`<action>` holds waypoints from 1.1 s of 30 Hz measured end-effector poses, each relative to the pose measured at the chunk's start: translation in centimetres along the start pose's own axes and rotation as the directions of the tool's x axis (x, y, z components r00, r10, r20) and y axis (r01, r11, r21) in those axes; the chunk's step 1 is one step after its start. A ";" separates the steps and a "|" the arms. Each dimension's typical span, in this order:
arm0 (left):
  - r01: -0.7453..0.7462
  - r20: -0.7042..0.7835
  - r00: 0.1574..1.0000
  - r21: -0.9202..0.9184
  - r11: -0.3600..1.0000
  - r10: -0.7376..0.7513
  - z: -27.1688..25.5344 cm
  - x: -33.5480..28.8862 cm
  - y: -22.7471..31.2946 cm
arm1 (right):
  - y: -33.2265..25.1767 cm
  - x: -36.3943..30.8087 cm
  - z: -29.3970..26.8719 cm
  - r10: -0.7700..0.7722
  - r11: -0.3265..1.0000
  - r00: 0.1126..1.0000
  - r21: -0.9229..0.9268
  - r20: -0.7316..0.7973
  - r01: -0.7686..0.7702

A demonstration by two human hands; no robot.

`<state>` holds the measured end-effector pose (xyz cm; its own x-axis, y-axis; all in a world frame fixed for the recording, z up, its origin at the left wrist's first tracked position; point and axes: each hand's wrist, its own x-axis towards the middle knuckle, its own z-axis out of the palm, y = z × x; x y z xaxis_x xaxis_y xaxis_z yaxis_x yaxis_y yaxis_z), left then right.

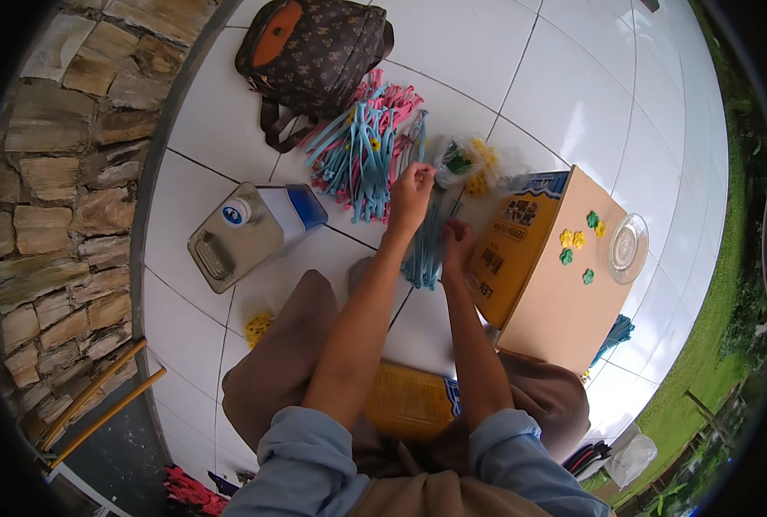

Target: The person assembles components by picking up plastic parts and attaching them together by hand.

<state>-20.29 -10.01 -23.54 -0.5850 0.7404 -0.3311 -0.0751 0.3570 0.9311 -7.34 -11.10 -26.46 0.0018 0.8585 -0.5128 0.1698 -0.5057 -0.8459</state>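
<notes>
My left hand (411, 196) is closed in a pinch over the upper part of a bundle of light-blue strips (423, 258) on the floor. What its fingertips hold is too small to make out. My right hand (458, 246) is beside the bundle's right edge, fingers curled together, and anything in them is hidden. Knotted ends of blue strips (420, 125) show beyond my left hand. Left of it lies a pile of pink and light-blue knotted strips (371, 159). A clear plastic bag (463, 164) with yellow and green pieces sits just beyond my right hand.
At right stands a box with a tan top (564, 276), bearing green and yellow flower-shaped pieces (578, 239) and a glass dish (628, 248). A metal tin (246, 233) stands left. Behind the pile is a brown patterned backpack (319, 56). A stone wall (73, 189) borders the tiled floor.
</notes>
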 end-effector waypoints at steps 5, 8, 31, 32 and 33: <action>-0.018 -0.331 0.922 0.488 0.873 0.204 4.0 -6.8 -10.5 | 4.0 -0.6 -1.6 -0.179 0.922 0.945 -0.288 0.275 0.259; 0.028 -0.415 0.902 0.329 0.944 0.118 3.9 -7.9 -10.0 | 4.6 -1.8 -1.3 -0.166 0.878 0.922 -0.374 0.350 0.300; -0.285 0.317 0.858 -0.360 0.888 0.404 -2.7 -14.0 25.6 | -27.5 -13.4 -8.0 -0.701 0.691 0.670 0.463 0.245 0.555; -0.354 0.376 0.813 -0.288 0.890 0.445 -2.8 -14.2 26.3 | -28.2 -13.5 -9.2 -0.677 0.728 0.645 0.453 0.355 0.515; -0.424 0.436 0.763 -0.219 0.879 0.477 -2.9 -14.3 27.1 | -28.9 -13.6 -10.4 -0.644 0.764 0.612 0.434 0.459 0.477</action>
<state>-16.32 -12.52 6.86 -0.1305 0.9836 0.1248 0.0053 -0.1251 0.9921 -1.99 -7.23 6.46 -0.5610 0.8116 0.1632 -0.2973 -0.0135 -0.9547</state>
